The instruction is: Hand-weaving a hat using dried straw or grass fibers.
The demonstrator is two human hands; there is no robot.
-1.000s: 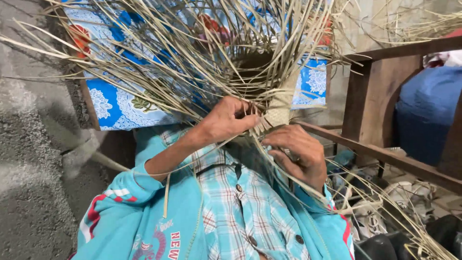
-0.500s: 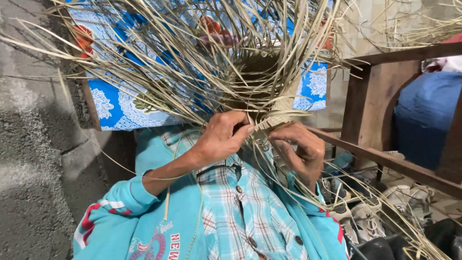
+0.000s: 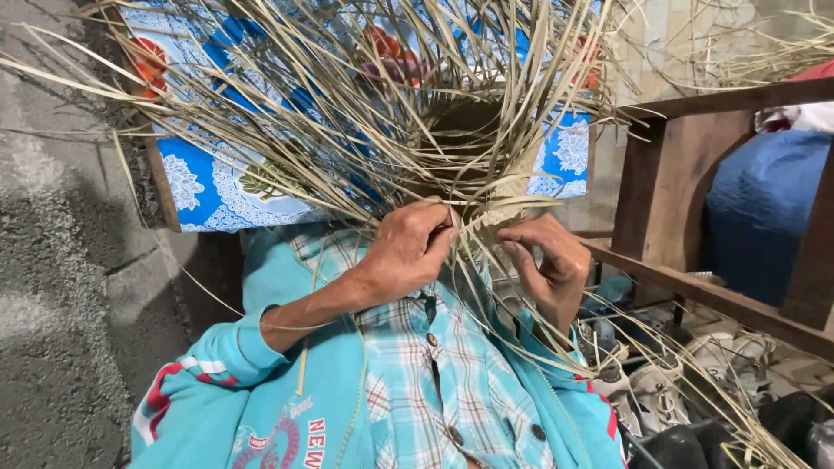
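A half-woven straw basket point(image 3: 473, 152) is held close in front of me, its many loose pale strips fanning out in all directions. My left hand point(image 3: 408, 247) grips the woven rim at the near edge, fingers curled over the strips. My right hand point(image 3: 547, 260) pinches a few thin strips just right of the rim, fingers bent. Both hands are a short gap apart, with a flat woven band point(image 3: 488, 219) running between them. Below them lie my turquoise jacket point(image 3: 287, 382) and plaid shirt.
A blue and white patterned cloth point(image 3: 217, 187) lies behind the basket. A wooden chair frame point(image 3: 695, 182) stands at the right with a blue bundle point(image 3: 760, 208) behind it. Shoes point(image 3: 660, 391) and loose straw lie at the lower right. Grey concrete floor point(image 3: 61, 287) is on the left.
Both hands have risen toward the basket rim. The right hand moved up from the lap and now pinches strips beside the left hand.
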